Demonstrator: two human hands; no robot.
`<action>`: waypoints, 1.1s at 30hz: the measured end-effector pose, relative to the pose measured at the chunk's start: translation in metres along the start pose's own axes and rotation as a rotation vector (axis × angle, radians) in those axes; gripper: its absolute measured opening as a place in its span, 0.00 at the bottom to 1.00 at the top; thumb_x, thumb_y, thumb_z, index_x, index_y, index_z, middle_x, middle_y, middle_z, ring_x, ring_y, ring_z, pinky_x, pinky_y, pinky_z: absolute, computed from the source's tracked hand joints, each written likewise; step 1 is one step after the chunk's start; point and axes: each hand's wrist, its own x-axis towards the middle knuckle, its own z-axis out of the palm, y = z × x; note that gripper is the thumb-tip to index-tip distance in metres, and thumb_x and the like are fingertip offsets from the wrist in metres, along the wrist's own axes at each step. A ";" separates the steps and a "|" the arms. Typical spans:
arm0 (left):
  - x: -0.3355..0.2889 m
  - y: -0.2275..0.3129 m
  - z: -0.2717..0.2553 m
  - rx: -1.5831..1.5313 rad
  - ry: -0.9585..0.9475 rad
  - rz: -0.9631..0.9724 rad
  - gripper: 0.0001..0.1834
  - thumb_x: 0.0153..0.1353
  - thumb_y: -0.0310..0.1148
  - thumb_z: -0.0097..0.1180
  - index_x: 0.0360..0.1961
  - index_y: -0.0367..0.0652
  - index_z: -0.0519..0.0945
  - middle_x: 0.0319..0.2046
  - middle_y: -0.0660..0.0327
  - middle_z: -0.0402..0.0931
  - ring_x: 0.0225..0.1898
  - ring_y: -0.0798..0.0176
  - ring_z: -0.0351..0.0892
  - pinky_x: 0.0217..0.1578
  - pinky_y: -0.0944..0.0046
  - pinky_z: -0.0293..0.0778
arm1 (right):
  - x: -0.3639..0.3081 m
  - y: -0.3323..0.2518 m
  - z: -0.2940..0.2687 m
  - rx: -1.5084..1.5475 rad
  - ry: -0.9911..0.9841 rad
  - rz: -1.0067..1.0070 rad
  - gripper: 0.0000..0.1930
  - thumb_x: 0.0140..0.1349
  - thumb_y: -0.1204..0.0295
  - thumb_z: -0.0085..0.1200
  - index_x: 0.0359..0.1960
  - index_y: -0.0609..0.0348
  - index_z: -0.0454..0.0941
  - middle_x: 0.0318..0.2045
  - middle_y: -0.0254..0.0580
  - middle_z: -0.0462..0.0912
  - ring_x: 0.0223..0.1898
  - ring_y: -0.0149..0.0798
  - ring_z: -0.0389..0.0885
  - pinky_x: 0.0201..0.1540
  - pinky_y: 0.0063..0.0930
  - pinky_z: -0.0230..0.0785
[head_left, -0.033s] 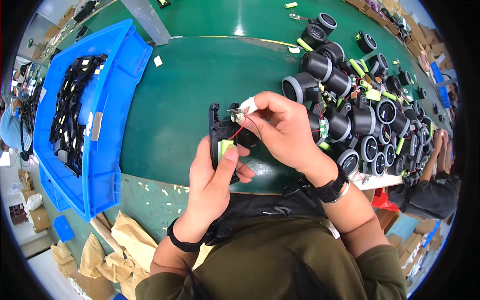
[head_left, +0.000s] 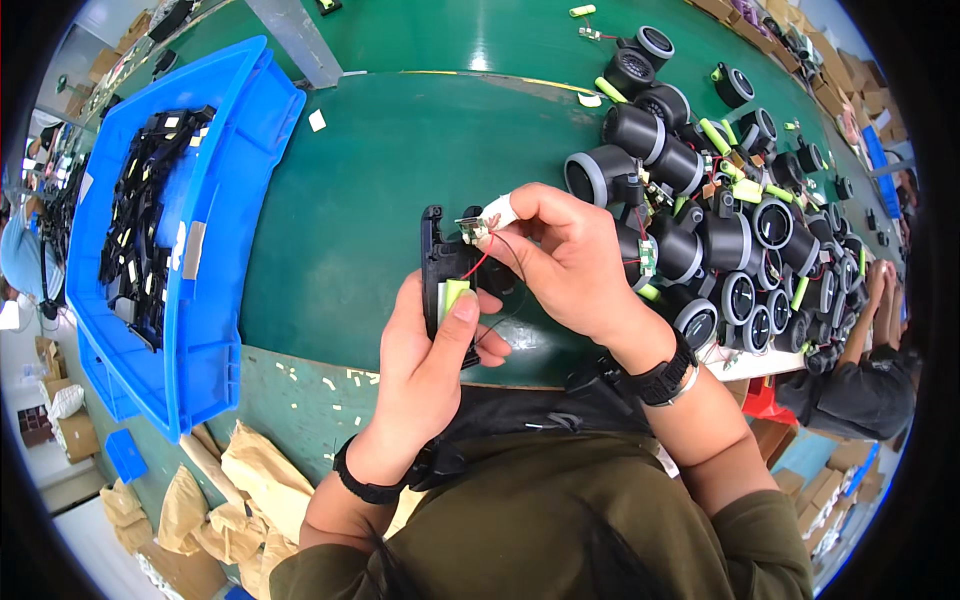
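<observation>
My left hand (head_left: pixel 425 345) is closed round a black plastic housing (head_left: pixel 433 250), held upright over the table. Its thumb presses on a yellow-green battery cell (head_left: pixel 456 290) lying in the housing. Between thumb and forefinger, my right hand (head_left: pixel 570 255) pinches a small green circuit board (head_left: pixel 472 230) at the housing's upper end. A red wire (head_left: pixel 478 266) and a dark wire run from the board; the red one goes down toward the cell. White tape wraps my right forefinger. Part of the housing is hidden behind my fingers.
At the left stands a blue bin (head_left: pixel 225 170) with many black plastic parts. On the green table (head_left: pixel 350 180), black cylindrical units (head_left: pixel 725 240) with grey rims, cells and boards are heaped at the right. Brown paper (head_left: pixel 265 470) lies lower left. Another person's arms (head_left: pixel 875 310) show far right.
</observation>
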 end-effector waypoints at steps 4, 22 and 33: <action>-0.002 0.000 0.000 -0.033 -0.018 -0.015 0.16 0.65 0.35 0.43 0.48 0.33 0.62 0.35 0.56 0.73 0.25 0.67 0.77 0.26 0.71 0.73 | -0.001 0.001 0.000 -0.001 -0.016 -0.004 0.04 0.54 0.83 0.52 0.32 0.65 0.74 0.28 0.38 0.76 0.30 0.27 0.76 0.32 0.20 0.69; -0.007 0.009 -0.001 0.185 -0.073 -0.027 0.15 0.64 0.32 0.43 0.47 0.33 0.64 0.30 0.58 0.74 0.24 0.69 0.76 0.24 0.70 0.74 | -0.006 -0.001 0.001 -0.655 0.015 -0.676 0.13 0.37 0.82 0.60 0.28 0.63 0.73 0.25 0.40 0.73 0.24 0.39 0.72 0.24 0.27 0.67; -0.014 0.007 0.000 0.151 -0.098 0.000 0.16 0.64 0.33 0.44 0.48 0.33 0.62 0.30 0.58 0.72 0.25 0.70 0.76 0.25 0.71 0.73 | -0.010 -0.005 -0.001 -0.697 0.012 -0.684 0.13 0.35 0.82 0.59 0.26 0.63 0.73 0.25 0.39 0.73 0.23 0.38 0.72 0.23 0.26 0.67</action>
